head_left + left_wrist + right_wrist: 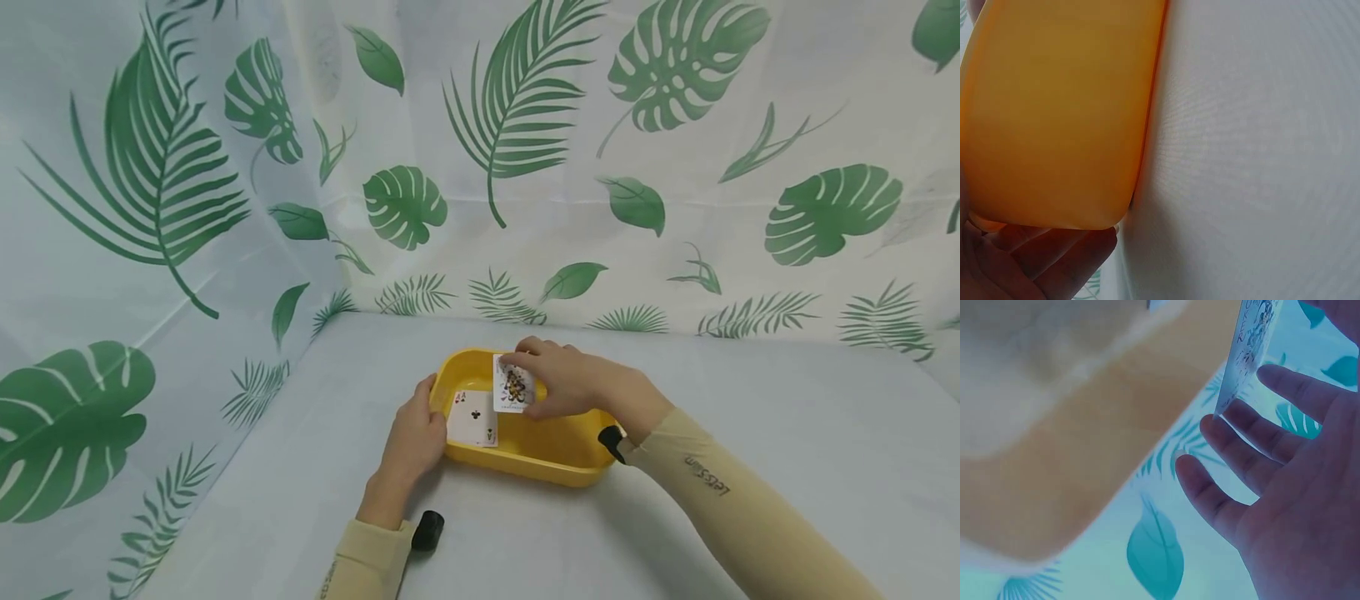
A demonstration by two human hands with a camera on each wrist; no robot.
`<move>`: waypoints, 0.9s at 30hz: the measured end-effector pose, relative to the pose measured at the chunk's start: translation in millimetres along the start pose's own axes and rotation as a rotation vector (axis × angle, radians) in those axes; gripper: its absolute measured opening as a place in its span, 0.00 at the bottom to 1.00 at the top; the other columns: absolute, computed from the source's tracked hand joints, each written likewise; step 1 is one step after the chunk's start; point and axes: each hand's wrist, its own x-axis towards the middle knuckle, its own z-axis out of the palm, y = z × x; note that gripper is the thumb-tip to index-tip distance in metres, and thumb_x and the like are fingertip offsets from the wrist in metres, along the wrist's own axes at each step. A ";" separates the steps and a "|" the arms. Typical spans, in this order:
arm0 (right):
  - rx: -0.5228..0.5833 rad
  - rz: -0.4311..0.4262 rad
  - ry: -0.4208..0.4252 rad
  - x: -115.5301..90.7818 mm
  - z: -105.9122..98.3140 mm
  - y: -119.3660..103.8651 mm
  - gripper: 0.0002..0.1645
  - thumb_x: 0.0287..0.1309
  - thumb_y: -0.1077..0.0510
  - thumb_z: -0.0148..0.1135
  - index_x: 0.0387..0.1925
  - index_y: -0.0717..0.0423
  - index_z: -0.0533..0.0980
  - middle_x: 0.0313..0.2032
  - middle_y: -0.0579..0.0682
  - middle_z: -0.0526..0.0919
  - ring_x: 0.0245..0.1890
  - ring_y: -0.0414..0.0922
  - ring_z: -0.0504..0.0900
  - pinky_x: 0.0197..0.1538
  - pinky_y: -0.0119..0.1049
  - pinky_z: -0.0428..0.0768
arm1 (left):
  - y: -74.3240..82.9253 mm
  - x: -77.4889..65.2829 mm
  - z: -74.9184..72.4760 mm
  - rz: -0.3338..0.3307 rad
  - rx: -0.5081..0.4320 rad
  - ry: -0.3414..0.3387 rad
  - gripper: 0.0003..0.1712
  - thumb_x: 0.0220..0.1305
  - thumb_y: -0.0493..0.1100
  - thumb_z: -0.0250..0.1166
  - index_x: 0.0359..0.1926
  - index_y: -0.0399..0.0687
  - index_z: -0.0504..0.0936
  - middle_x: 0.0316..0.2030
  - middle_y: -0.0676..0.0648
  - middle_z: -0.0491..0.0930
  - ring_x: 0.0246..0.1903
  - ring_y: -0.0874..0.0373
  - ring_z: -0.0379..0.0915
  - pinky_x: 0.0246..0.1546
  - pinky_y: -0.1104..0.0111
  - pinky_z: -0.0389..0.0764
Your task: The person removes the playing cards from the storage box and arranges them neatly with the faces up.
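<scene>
So the right hand has a card pinched by its edges, thumb at one side and fingertips at the other, the fingers partly spread rather than balled up. Card's just left of that palm, held up over the tray, face showing: looks like a joker to me, with a colourful figure. There's small lettering along its edges, but it's too tiny in the head view and too blurry in the right wrist one for me to read.

Left hand is curled round the near end of the yellow tray, which stretches off to its right and sits under the right hand. Right beside the left thumb, inside the tray, are some aces: top one has a black "A" in the corners and a club in the middle, and a red "A" peeks out from behind it.

Only brand-type thing: the right sleeve, back of the right hand, says what looks like "Let'sSlim". Left sleeve, below the left hand, has print too, but it's cut off.
</scene>
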 end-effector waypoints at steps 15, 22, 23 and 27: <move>0.031 -0.012 0.114 -38.0 -8.9 20.9 0.44 0.56 0.49 0.70 0.72 0.54 0.66 0.69 0.57 0.65 0.62 0.59 0.69 0.64 0.60 0.69 | 3.3 -1.9 -0.5 -0.029 -0.004 -0.006 0.34 0.66 0.32 0.48 0.74 0.36 0.61 0.67 0.37 0.71 0.59 0.47 0.72 0.63 0.50 0.70; 0.043 -0.032 0.151 -52.9 -12.6 25.2 0.44 0.56 0.50 0.69 0.72 0.56 0.66 0.69 0.59 0.64 0.62 0.60 0.69 0.63 0.60 0.69 | 1.5 -0.7 -0.9 -0.033 0.001 -0.009 0.35 0.65 0.32 0.47 0.75 0.37 0.61 0.68 0.37 0.70 0.58 0.47 0.72 0.62 0.50 0.70; 0.042 -0.031 0.154 -54.6 -13.4 26.0 0.44 0.56 0.50 0.69 0.73 0.56 0.65 0.69 0.59 0.64 0.63 0.60 0.69 0.63 0.61 0.69 | 1.4 -0.8 -1.1 -0.031 -0.003 -0.010 0.35 0.65 0.32 0.47 0.75 0.37 0.61 0.68 0.37 0.70 0.58 0.47 0.72 0.62 0.50 0.70; 0.045 -0.022 0.174 -62.1 -17.1 29.5 0.45 0.56 0.50 0.70 0.73 0.57 0.65 0.70 0.60 0.64 0.65 0.60 0.67 0.64 0.61 0.69 | 1.9 -1.0 -1.4 -0.027 -0.004 -0.014 0.35 0.65 0.32 0.47 0.75 0.36 0.60 0.68 0.36 0.69 0.61 0.46 0.70 0.64 0.50 0.68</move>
